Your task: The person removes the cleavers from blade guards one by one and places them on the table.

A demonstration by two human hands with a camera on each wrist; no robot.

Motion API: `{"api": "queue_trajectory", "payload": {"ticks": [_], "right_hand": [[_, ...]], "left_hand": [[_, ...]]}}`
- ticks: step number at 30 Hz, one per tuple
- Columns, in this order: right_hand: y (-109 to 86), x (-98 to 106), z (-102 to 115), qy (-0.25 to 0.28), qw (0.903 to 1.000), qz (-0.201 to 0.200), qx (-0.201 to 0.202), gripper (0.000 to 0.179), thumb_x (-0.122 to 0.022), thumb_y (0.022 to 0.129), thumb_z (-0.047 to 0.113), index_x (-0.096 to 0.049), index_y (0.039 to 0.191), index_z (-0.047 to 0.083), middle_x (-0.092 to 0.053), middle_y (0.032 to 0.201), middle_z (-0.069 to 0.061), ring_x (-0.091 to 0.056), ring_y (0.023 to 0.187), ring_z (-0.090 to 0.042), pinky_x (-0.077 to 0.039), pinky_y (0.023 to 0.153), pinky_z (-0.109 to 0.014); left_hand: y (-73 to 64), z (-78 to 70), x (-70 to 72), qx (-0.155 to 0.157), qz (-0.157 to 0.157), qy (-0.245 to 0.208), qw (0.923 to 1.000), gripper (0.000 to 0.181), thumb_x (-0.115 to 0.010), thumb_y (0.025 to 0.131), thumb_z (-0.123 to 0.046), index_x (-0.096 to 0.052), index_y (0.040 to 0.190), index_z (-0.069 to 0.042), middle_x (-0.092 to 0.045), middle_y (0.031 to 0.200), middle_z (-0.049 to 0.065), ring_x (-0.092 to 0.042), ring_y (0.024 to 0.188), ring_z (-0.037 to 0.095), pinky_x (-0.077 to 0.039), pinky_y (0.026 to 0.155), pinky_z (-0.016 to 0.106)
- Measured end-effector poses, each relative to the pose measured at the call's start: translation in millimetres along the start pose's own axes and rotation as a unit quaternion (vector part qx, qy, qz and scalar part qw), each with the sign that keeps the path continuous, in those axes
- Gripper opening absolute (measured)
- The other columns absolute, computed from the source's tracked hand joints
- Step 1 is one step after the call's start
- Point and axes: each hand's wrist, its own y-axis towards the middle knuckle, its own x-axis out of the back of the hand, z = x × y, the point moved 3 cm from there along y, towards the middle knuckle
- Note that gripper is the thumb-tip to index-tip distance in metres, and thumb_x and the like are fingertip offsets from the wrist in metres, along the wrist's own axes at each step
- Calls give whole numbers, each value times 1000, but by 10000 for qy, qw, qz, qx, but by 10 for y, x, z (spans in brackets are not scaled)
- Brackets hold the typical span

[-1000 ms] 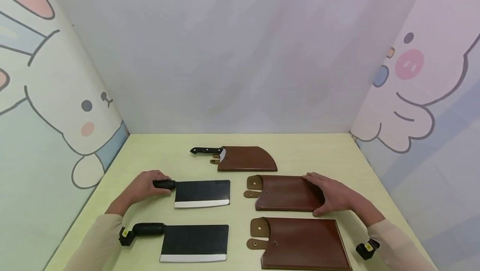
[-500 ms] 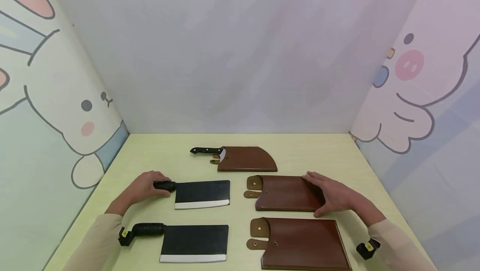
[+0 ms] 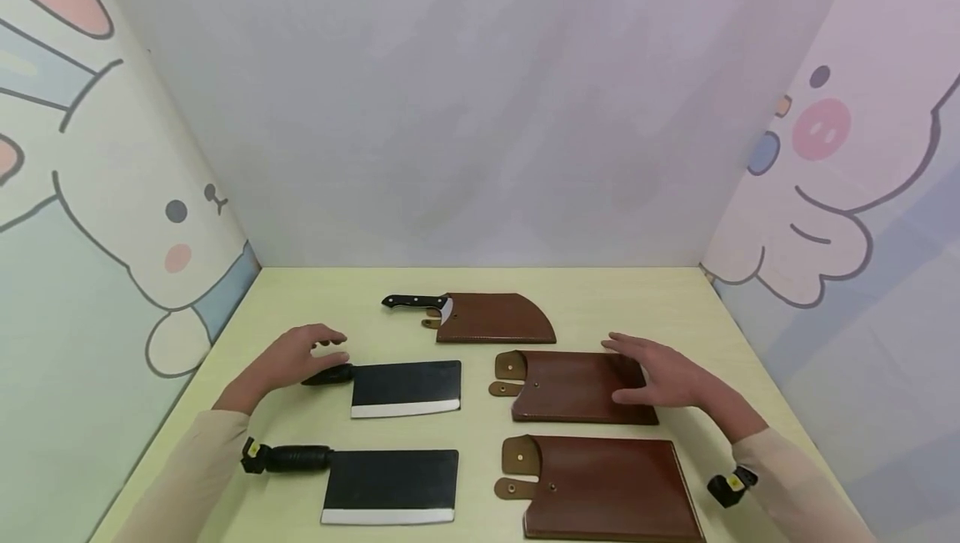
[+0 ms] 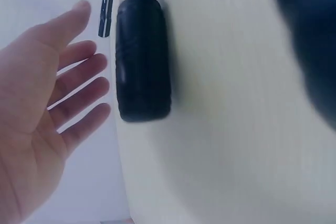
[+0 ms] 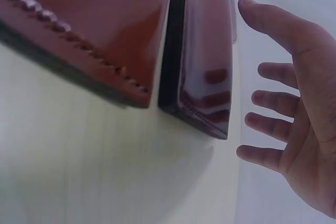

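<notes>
1. From where I watch, the left hand [image 3: 292, 357] hides part of the handle of the middle black cleaver with a silver edge [image 3: 406, 384], which lies flat on the pale yellow table [image 3: 300, 303]; its fingers are loose, released from it.
2. The right hand [image 3: 663, 372] covers part of the middle brown leather sheath [image 3: 573, 386] – fingers spread, gripping nothing.
3. A black wrist camera [image 3: 253, 455] masks the handle end of the near black cleaver [image 3: 390, 480].
4. My right wrist view cuts off the large near brown sheath [image 3: 611, 489]; my left one shows a blurred dark shape [image 4: 315, 40] I can't identify.
5. The far curved brown sheath [image 3: 497, 318] holds a black-riveted-handled knife [image 3: 414, 301], blade mostly hidden – I cannot see inside the other two.
</notes>
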Motion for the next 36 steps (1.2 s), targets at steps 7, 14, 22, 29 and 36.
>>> {"api": "queue_trajectory", "payload": {"ticks": [7, 14, 22, 29, 36], "right_hand": [[215, 43, 97, -11, 9999, -123, -24, 77, -77, 89, 49, -52, 150, 10, -43, 157, -19, -44, 141, -43, -42, 105, -61], [464, 83, 193, -60, 9994, -337, -28, 76, -73, 92, 51, -50, 151, 9, -43, 157, -19, -44, 141, -42, -41, 106, -60], [778, 113, 311, -42, 9987, -513, -55, 77, -74, 91, 51, -51, 151, 9, -44, 157, -18, -45, 141, -41, -41, 107, -60], [1051, 85, 371, -16, 9995, -311, -75, 80, -71, 92, 52, -45, 154, 9, -39, 160, -18, -42, 143, -40, -39, 108, -60], [1370, 18, 398, -73, 9999, -58, -90, 83, -69, 93, 56, -42, 156, 10, -38, 161, -18, -39, 146, -40, -36, 111, -59]], "left_hand": [[172, -194, -7, -198, -359, 59, 9991, 55, -65, 100, -46, -66, 134, -4, -67, 129, 14, -64, 114, 35, -52, 92, 54], [410, -342, -56, -199, -875, 93, 9959, 61, -65, 99, -46, -58, 142, -3, -60, 140, 19, -61, 123, 39, -49, 98, 56], [687, -452, -141, -346, -893, 721, 9928, 60, -67, 99, -44, -57, 142, -3, -58, 143, 19, -55, 131, 38, -45, 103, 56], [857, -502, -234, -424, -749, 652, 9942, 63, -65, 100, -42, -53, 146, -1, -52, 148, 22, -49, 136, 41, -40, 108, 57], [1025, -528, -302, -461, -698, 645, 9944, 67, -64, 100, -42, -49, 149, 1, -45, 154, 24, -42, 141, 42, -35, 113, 57]]}}
